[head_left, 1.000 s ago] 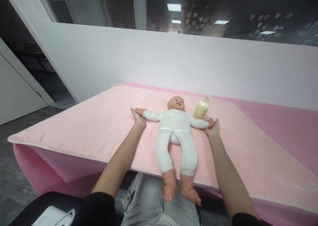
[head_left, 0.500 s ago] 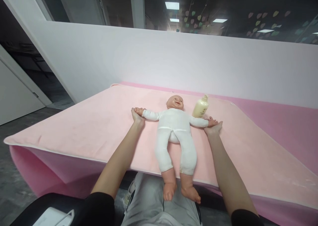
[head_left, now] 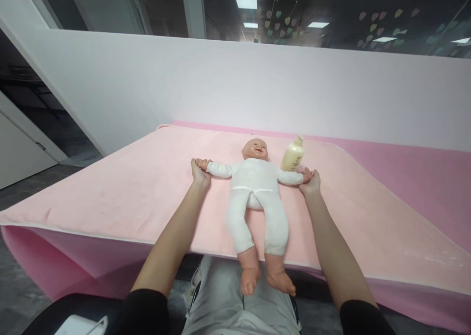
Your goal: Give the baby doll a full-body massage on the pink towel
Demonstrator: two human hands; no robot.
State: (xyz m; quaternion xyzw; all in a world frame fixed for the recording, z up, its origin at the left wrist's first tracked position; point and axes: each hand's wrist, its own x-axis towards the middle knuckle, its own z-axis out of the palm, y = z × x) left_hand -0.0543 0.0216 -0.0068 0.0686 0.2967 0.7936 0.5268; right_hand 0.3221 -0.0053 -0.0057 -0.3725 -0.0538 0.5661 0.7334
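A baby doll (head_left: 254,178) in a white suit lies on its back on the pink mat (head_left: 147,178), arms spread wide, its bare feet over the mat's front edge. My left hand (head_left: 201,174) is closed around the doll's hand at the left. On the other side, my right hand (head_left: 311,182) holds the doll's other hand, thumb and fingers around it. A pale yellow pump bottle (head_left: 293,155) leans beside the doll's head, just behind its outstretched arm.
Behind the mat rises a white wall (head_left: 257,90) with a dark window above. Darker pink cloth (head_left: 415,188) lies under the mat. My legs (head_left: 224,296) are below the front edge. A white device (head_left: 79,325) is at the bottom left.
My right hand has moved slightly inward and up, and its fingers have closed more around the doll's hand. The whole view has shifted a little.
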